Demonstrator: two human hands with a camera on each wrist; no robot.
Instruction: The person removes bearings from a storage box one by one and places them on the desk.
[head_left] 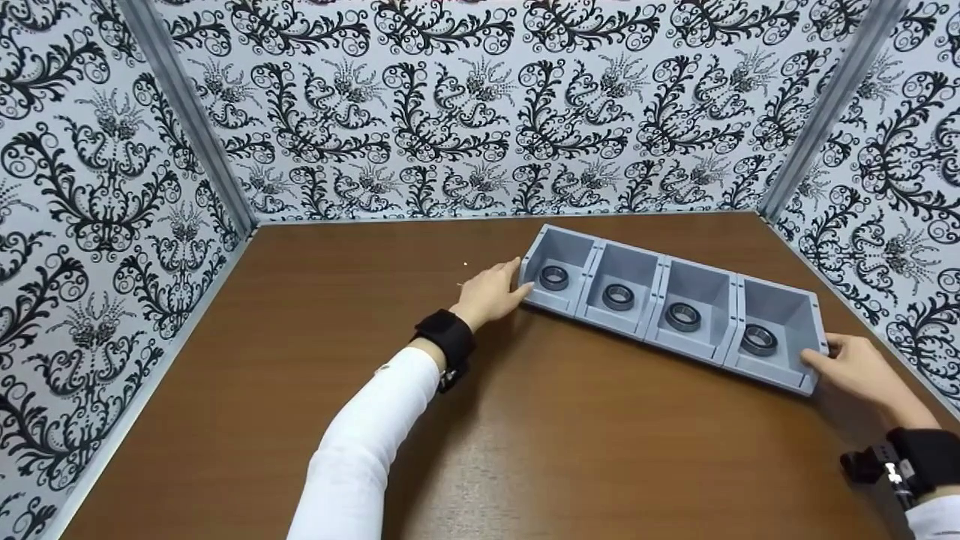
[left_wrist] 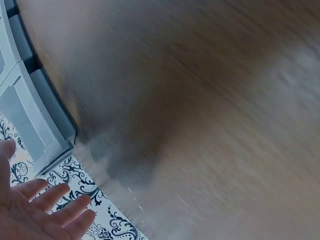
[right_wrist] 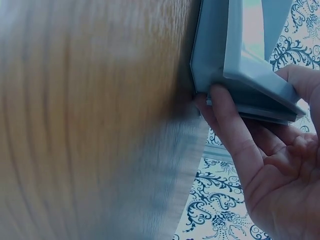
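Tray [head_left: 654, 296] could tip
Right hand [head_left: 856, 367] grips it; left hand [head_left: 489, 292], fingers outstretched, doesn't; uneven lifting could slide bearings [head_left: 683, 327].

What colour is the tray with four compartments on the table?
The tray is plain grey; it shows best in the head view.

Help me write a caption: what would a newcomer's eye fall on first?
Probably the gray tray toward the table's right, with a dark ring in each of its four compartments. The left hand is at its left end; the right hand grips the other. A boldly patterned wall rises behind.
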